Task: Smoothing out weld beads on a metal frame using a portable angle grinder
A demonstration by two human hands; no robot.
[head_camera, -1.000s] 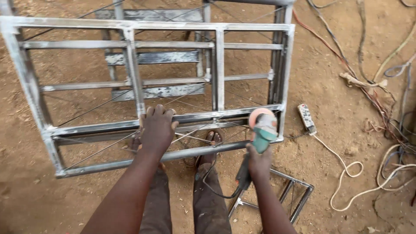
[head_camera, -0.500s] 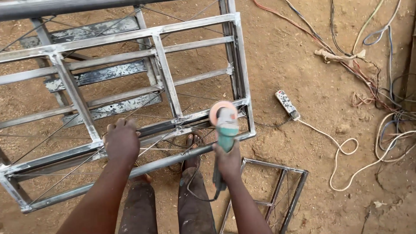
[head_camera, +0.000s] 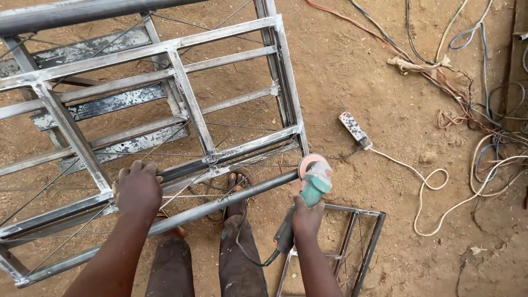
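Left hand: person's left hand [head_camera: 137, 190] palm-down on a near rail of the steel frame [head_camera: 181, 88], fingers curled over the bar, gripping it.
Right hand: right hand [head_camera: 307, 215] wrapped tight round the body of the angle grinder [head_camera: 308, 192], knuckles up, arm coming in from the near edge.
Grinder: teal housing, dark rear handle w/ orange trim nr the wrist; disc [head_camera: 311, 163] pinkish, at the far end of the tool. Disc sits at the right end of the frame's nearest bar, touching or just beside it; can't tell which.
Grinder cord: dark cable [head_camera: 242, 250] loops from the handle's rear down past the person's leg.
Frame: welded sq. tube, bare grey metal, several cross rails, thin diagonal rods strung across it. Fills the left and far-left of view, lying over the dirt.
Feet: one foot in a sandal [head_camera: 237, 190] visible under the frame between near rails; dusty trousers [head_camera: 242, 264] below.
Small frame: second, smaller dark steel frame [head_camera: 363, 242] on the ground near-right, just beside the right forearm.
Power strip: white extension block [head_camera: 355, 129] on the dirt right of the frame; pale cord [head_camera: 434, 184] runs from it in loops to the right.
Cables: tangle of red, blue, grey leads [head_camera: 473, 93] far right.
Ground: reddish packed dirt [head_camera: 352, 66].
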